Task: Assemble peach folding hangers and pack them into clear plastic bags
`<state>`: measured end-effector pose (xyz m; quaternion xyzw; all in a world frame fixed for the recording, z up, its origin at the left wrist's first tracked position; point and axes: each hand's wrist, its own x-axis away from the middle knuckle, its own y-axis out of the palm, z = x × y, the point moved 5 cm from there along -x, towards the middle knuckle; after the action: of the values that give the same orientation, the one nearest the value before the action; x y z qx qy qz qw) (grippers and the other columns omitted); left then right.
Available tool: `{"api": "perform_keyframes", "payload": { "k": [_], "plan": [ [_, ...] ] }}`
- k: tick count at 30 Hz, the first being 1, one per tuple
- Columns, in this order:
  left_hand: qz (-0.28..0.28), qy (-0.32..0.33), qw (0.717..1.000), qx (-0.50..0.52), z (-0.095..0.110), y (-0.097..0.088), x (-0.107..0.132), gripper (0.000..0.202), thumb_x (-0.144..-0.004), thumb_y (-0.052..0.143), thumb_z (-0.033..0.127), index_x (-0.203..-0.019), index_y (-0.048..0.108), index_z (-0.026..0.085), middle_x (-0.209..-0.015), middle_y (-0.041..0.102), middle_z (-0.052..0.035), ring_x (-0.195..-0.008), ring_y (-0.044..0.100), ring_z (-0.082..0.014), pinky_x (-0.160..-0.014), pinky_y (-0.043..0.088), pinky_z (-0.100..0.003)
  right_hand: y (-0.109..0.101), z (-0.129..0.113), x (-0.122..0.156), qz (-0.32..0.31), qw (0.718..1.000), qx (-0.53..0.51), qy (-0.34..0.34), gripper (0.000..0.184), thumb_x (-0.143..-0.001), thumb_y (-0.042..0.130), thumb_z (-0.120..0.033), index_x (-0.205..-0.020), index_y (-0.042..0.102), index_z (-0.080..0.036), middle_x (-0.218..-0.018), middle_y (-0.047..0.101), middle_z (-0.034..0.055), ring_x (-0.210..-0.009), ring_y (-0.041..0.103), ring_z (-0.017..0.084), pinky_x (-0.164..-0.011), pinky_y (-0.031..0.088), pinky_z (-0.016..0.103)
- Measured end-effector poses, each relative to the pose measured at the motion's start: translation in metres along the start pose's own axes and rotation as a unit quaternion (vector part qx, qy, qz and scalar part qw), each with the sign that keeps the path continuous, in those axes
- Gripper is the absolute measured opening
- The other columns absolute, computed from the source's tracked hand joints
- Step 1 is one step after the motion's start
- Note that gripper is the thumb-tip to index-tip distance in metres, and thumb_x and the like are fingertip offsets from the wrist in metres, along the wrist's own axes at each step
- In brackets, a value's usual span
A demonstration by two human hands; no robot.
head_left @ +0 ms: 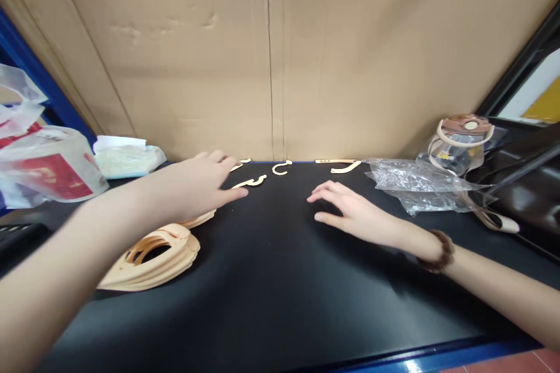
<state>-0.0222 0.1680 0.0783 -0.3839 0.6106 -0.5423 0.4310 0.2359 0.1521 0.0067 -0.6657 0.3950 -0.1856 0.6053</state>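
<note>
My left hand reaches over the table with its fingers stretched out and its thumb apart. Just past the thumb lies a cream plastic piece with a hooked end, partly hidden by the hand. Below my left forearm sits a stack of cream plastic hanger parts. On the other side, my right hand hovers over the table, fingers loosely bent and apart, nothing in it. Between the hands, farther back, lies a small cream hanger hook. Behind my right hand are a curved cream hanger arm and a straight cream bar.
A cardboard wall closes off the back of the black table. Clear plastic bags, a lidded bottle and a dark bag stand right. At left are a tissue pack and a plastic-wrapped roll.
</note>
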Motion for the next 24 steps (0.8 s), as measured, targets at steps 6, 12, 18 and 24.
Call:
{"api": "perform_keyframes", "payload": {
  "k": [6, 12, 18, 24],
  "plan": [
    [-0.123, -0.103, 0.987, 0.003, 0.005, 0.048, -0.081, 0.062, -0.09, 0.052, 0.053, -0.138, 0.044, 0.013, -0.144, 0.043, -0.0176, -0.132, 0.04, -0.0342, -0.105, 0.036, -0.054, -0.008, 0.091, -0.04, 0.02, 0.986, 0.116, 0.12, 0.036, -0.096, 0.05, -0.032, -0.125, 0.054, -0.011, -0.123, 0.057, 0.0183, -0.119, 0.052, 0.03, -0.101, 0.04, 0.046],
    [-0.123, -0.172, 0.976, 0.044, 0.004, 0.079, -0.1, 0.057, -0.094, 0.047, 0.052, -0.139, 0.041, 0.018, -0.146, 0.04, -0.0151, -0.129, 0.043, -0.0332, -0.104, 0.036, -0.058, -0.001, 0.146, -0.057, 0.001, 0.969, 0.171, 0.181, 0.034, -0.095, 0.055, -0.032, -0.126, 0.054, -0.017, -0.127, 0.056, 0.0109, -0.112, 0.057, 0.025, -0.094, 0.048, 0.048],
    [-0.113, -0.122, 0.984, 0.064, 0.055, 0.085, -0.097, 0.064, -0.094, 0.043, 0.057, -0.145, 0.033, 0.02, -0.153, 0.029, -0.0146, -0.135, 0.035, -0.0353, -0.107, 0.031, -0.06, 0.001, 0.123, -0.079, -0.01, 0.972, 0.176, 0.158, 0.027, -0.094, 0.057, -0.031, -0.116, 0.06, -0.015, -0.119, 0.06, 0.0096, -0.107, 0.059, 0.023, -0.092, 0.049, 0.046],
    [-0.1, 0.0, 0.994, 0.043, 0.112, 0.079, -0.049, 0.072, -0.095, 0.034, 0.059, -0.144, 0.036, 0.007, -0.151, 0.033, -0.0228, -0.135, 0.036, -0.0383, -0.106, 0.034, -0.055, 0.016, 0.061, -0.074, -0.006, 0.985, 0.133, 0.109, 0.031, -0.1, 0.044, -0.038, -0.115, 0.061, -0.016, -0.109, 0.064, 0.0081, -0.087, 0.065, 0.017, -0.078, 0.053, 0.035]
  ]
}}
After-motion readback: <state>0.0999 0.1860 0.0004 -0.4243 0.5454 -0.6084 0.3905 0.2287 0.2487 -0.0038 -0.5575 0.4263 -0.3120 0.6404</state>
